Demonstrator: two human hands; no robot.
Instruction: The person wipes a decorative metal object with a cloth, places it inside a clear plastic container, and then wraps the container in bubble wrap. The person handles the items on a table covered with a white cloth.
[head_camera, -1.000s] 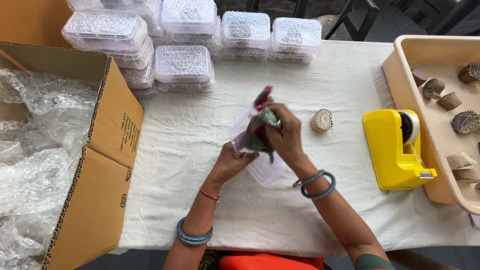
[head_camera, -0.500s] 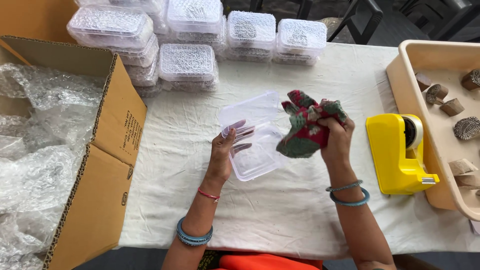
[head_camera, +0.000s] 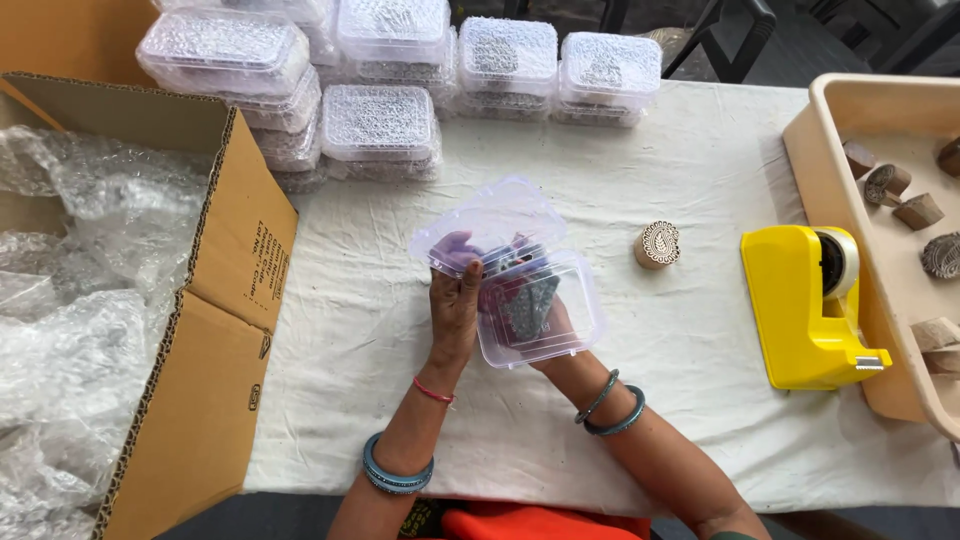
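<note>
An open clear plastic clamshell box (head_camera: 515, 270) is held above the white tablecloth in the middle of the view. My left hand (head_camera: 455, 305) grips its left side near the hinge, fingers reaching under the lid. My right hand (head_camera: 545, 320) is behind the box's tray, seen through the plastic, holding a patterned red and green cloth (head_camera: 527, 298) against or inside it. A small round carved wooden stamp (head_camera: 657, 243) stands on the table just right of the box.
Stacks of closed clear boxes (head_camera: 380, 120) fill the far side. An open cardboard box (head_camera: 215, 300) with bubble wrap (head_camera: 70, 300) is on the left. A yellow tape dispenser (head_camera: 805, 305) and a beige tray (head_camera: 830, 170) with wooden stamps are on the right.
The right hand has brought the cloth down from beside the box to behind its tray. The left hand has shifted its hold on the box, which now sits nearer the body.
</note>
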